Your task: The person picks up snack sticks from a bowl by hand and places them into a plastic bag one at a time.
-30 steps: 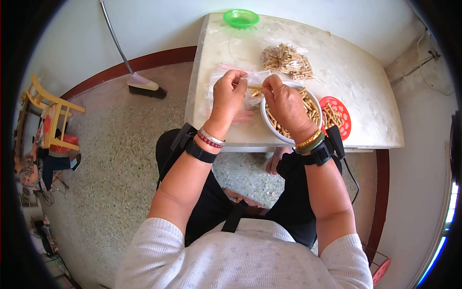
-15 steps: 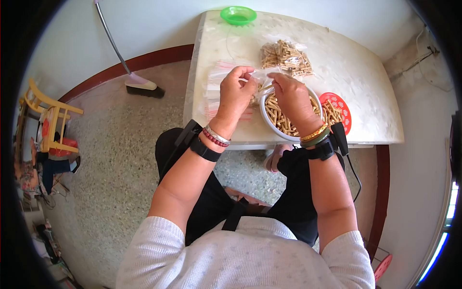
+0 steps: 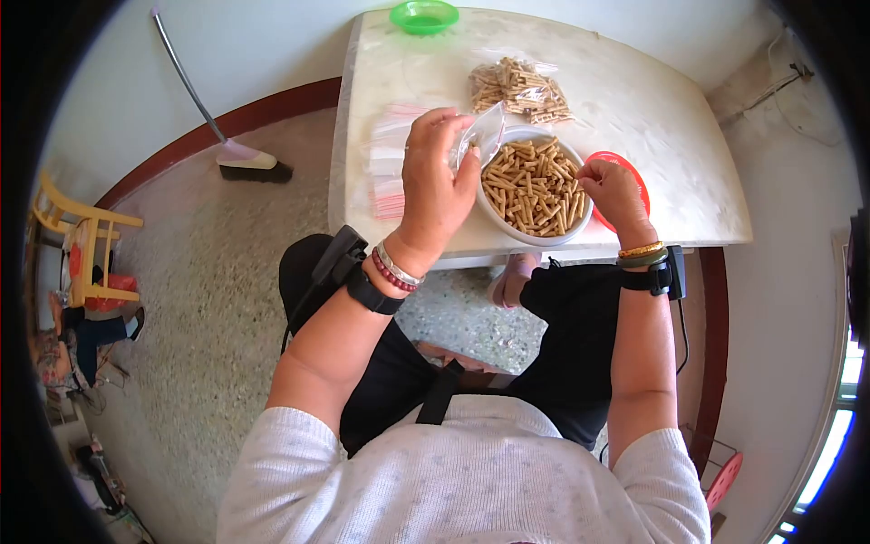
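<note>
Left hand (image 3: 435,186) clamped on clear bag (image 3: 487,133) near bowl (image 3: 542,241); right hand (image 3: 619,197), fingertips together, by bowl's right rim.

1. Bright, diffuse light washes the tabletop (image 3: 652,118) approx. evenly; shadows fall soft.
2. Window (image 3: 826,462), lower R, blows out white w/ blue fringing.
3. Sm. highlights glint on the clear bag (image 3: 487,130).
4. Wide-angle lens bows tabletop & wall (image 3: 263,41); black vignette rings the pic.
5. Far-L bkgd. looks soft, dim.
</note>
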### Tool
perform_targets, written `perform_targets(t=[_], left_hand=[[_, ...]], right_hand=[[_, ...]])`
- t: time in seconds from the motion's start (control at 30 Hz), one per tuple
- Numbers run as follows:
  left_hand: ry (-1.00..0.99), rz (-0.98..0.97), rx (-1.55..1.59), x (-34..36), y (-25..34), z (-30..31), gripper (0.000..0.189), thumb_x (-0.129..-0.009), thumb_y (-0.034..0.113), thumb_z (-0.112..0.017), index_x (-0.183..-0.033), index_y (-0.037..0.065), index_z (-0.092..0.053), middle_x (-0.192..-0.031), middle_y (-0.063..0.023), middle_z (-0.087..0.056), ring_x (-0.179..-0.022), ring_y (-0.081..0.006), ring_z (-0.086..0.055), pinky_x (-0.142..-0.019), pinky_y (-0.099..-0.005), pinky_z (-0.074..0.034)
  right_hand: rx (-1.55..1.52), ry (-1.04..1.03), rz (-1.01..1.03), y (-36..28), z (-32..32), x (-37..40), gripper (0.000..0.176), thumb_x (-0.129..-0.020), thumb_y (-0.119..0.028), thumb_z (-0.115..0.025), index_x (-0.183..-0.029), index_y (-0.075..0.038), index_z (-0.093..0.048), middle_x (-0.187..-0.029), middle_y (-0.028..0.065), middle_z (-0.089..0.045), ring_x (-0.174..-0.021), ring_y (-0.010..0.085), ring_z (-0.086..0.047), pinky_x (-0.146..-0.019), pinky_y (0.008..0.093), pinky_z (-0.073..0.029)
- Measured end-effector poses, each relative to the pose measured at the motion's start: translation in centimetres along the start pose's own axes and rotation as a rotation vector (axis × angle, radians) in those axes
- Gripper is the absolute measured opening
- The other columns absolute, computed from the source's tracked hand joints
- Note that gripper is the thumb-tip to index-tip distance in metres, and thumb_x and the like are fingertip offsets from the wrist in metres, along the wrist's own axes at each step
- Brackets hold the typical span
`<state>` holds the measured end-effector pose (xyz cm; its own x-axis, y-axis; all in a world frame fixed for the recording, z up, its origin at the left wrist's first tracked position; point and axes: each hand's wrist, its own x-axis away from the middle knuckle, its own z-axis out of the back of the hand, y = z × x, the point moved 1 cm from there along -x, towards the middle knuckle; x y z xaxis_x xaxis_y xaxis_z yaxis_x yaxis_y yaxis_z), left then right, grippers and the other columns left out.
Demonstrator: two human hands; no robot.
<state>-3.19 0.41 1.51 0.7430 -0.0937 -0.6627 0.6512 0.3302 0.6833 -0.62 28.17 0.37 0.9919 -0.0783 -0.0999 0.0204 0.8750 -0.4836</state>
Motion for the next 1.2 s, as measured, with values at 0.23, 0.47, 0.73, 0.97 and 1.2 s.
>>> perform_targets(t=[0.23, 0.47, 0.73, 0.97, 1.2], left_hand=[[-0.152, -0.181, 0.192, 2.5, 3.6, -0.6, 0.029, -0.081, -0.005, -0.054, -0.109, 0.001, -0.058, -0.115, -0.0176, -0.053, -0.090, -0.0293, -0.060, -0.079, -0.0368, -0.050], [-0.234, -0.072, 0.247, 3.1, 3.1, -1.7, 0.027, -0.084, -0.007, -0.052, -0.108, 0.001, -0.061, -0.117, -0.0101, -0.055, -0.072, -0.0098, -0.057, -0.063, -0.0215, -0.047], [-0.336, 0.273, 0.450, 3.6, 1.0, -2.5, 0.023, -0.087, -0.005, -0.054, -0.109, -0.001, -0.059, -0.101, -0.0056, -0.063, -0.070, -0.0064, -0.057, -0.063, -0.0214, -0.048], [-0.384, 0.496, 0.617, 3.4, 1.5, -2.5, 0.026, -0.097, 0.024, -0.055, -0.111, 0.002, -0.059, -0.094, -0.0017, -0.065, -0.067, -0.0037, -0.052, -0.057, -0.0158, -0.042], [-0.334, 0.521, 0.695, 3.1, 1.5, -1.9, 0.021, -0.098, 0.020, -0.055, -0.107, 0.002, -0.062, -0.082, -0.0017, -0.065, -0.062, -0.0024, -0.050, -0.053, -0.0154, -0.040]], right_hand=[[0.248, -0.096, -0.078, -2.1, -2.1, -0.2, 0.020, -0.078, -0.022, -0.066, -0.089, -0.006, -0.068, -0.082, 0.0142, -0.068, -0.081, 0.0308, -0.066, -0.074, 0.0419, -0.051], [0.270, -0.002, -0.016, -2.8, -3.3, -0.1, 0.015, -0.078, -0.017, -0.063, -0.089, -0.006, -0.063, -0.084, 0.0140, -0.065, -0.080, 0.0358, -0.063, -0.072, 0.0442, -0.050], [-0.512, 0.088, -0.026, -3.8, -1.9, -0.1, 0.014, -0.085, -0.015, -0.066, -0.093, -0.004, -0.063, -0.073, 0.0031, -0.060, -0.067, 0.0122, -0.057, -0.062, 0.0266, -0.046], [-1.237, -0.253, 0.014, -6.2, -0.3, 1.1, 0.014, -0.093, -0.007, -0.055, -0.106, -0.004, -0.058, -0.086, 0.0001, -0.059, -0.071, 0.0054, -0.050, -0.066, 0.0196, -0.043], [-1.138, -0.306, 0.123, -7.2, -0.5, 1.7, 0.013, -0.091, -0.006, -0.060, -0.104, -0.004, -0.061, -0.092, -0.0010, -0.063, -0.080, 0.0049, -0.054, -0.073, 0.0201, -0.045]])
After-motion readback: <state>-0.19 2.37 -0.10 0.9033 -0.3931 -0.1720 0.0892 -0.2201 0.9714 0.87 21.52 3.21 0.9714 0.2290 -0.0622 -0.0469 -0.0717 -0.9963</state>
